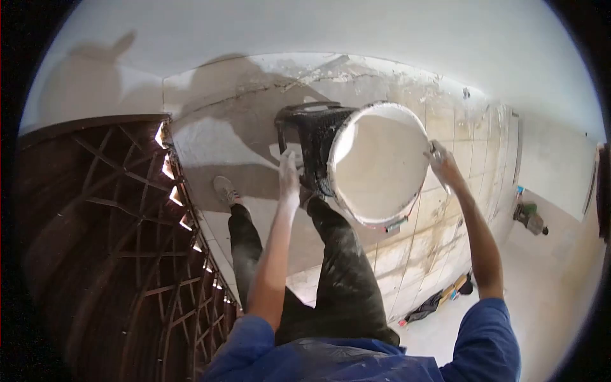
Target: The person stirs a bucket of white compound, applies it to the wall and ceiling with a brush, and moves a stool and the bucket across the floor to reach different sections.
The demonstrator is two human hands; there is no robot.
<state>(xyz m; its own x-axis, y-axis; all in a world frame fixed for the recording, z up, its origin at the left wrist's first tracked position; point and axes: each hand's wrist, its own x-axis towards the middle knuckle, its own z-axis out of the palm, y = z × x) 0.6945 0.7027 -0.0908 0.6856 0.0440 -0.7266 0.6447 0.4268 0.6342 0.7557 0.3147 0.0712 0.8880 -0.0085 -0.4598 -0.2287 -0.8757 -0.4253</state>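
A large white bucket (379, 162), its rim caked with plaster, holds a smooth off-white paste. It sits against a paint-spattered black plastic stool (321, 149). My left hand (289, 170), dusted white, is closed at the stool's leg on the left side. On the opposite side, my right hand (443, 165) is closed at the bucket's right edge, with its fingertips at the rim. A small grey and red piece (396, 225) shows on the bucket's near side. My legs stand behind the stool and bucket.
A dark railing with crossed bars (121, 184) runs along the left beside the tiled floor (458, 146). Dark cloth (425, 308) and small items lie at lower right. A further pile (530, 218) lies at far right. A pale wall (305, 28) rises ahead.
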